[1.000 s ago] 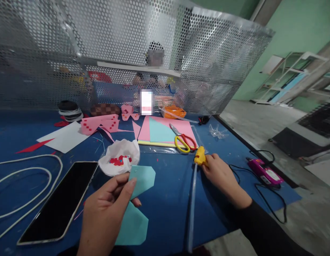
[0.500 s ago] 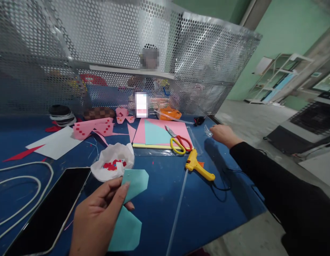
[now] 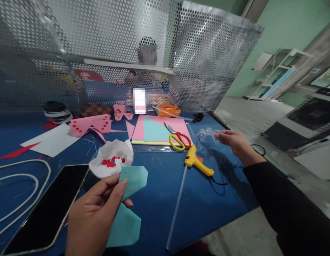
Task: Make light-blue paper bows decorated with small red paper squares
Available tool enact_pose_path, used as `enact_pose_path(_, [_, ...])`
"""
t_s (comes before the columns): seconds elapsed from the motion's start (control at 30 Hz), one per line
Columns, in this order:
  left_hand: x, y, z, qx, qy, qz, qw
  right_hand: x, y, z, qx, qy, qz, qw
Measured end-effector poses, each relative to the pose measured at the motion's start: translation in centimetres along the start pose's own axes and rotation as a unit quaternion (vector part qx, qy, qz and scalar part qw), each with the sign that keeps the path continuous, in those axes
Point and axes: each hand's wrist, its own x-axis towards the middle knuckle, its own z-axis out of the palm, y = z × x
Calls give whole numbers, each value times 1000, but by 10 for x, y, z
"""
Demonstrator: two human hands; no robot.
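Between thumb and fingers, my left hand [image 3: 91,211] pinches a teal paper cut-out [image 3: 135,177] with two angular wings, one above the other. Its middle is hidden by my fingers. Out at the right side of the table, my right hand [image 3: 235,142] grips a crumpled piece of clear plastic [image 3: 207,134] by its right end. Below and left of that hand lies a yellow glue gun [image 3: 198,161], a long glue stick [image 3: 177,208] sticking out of its back. Scissors [image 3: 178,137] with red and yellow handles rest on pink and teal paper sheets [image 3: 155,128].
Beyond my left hand sits a white paper bowl [image 3: 97,161] of small red pieces. A phone [image 3: 44,209] and a white cable [image 3: 46,165] lie left. Pink paper shapes [image 3: 84,125] stand farther back. A perforated metal screen [image 3: 108,35] closes the far side, a person behind it.
My right hand has turned and come slightly nearer, and the clear plastic it grips now spreads out to its left. My left hand keeps the teal cut-out. The view has shifted slightly.
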Motion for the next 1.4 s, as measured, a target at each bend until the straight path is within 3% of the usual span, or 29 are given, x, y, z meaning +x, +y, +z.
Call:
enact_pose_path(0.13, [-2, 0, 2, -14, -6, 6, 1000, -29, 13, 13, -8, -17, 18, 1000])
enact_pose_path(0.27, [-2, 2, 3, -13, -7, 10, 1000, -52, 9, 3, -88, 40, -9, 995])
enact_pose_path(0.37, [-3, 4, 2, -14, 3, 6, 1000, -80, -10, -1, -145, 99, -87, 981])
enact_pose_path(0.5, [-4, 5, 3, -16, 3, 6, 1000, -123, -43, 18, -205, 20, -238, 949])
enact_pose_path(0.6, [-6, 6, 3, -19, 6, 8, 1000, -138, -55, 34, -266, 8, -263, 927])
enact_pose_path(0.8, [-8, 8, 3, -42, 1, 16, 999, -145, -54, 42, -341, 36, -303, 889])
enact_pose_path(0.97, [-10, 10, 4, -60, 6, 36, 998, -151, -52, 21, -370, 91, -296, 876])
enact_pose_path(1.1, [-8, 8, 4, -61, -10, 32, 998, -124, -42, -1, -396, 148, -233, 876])
enact_pose_path(1.27, [-5, 3, 4, -74, -25, 5, 997, -81, -23, -4, -418, 139, -204, 874])
enact_pose_path(1.4, [-11, 2, 0, -93, -44, -31, 994, -89, -21, -1, -400, 151, -224, 876])
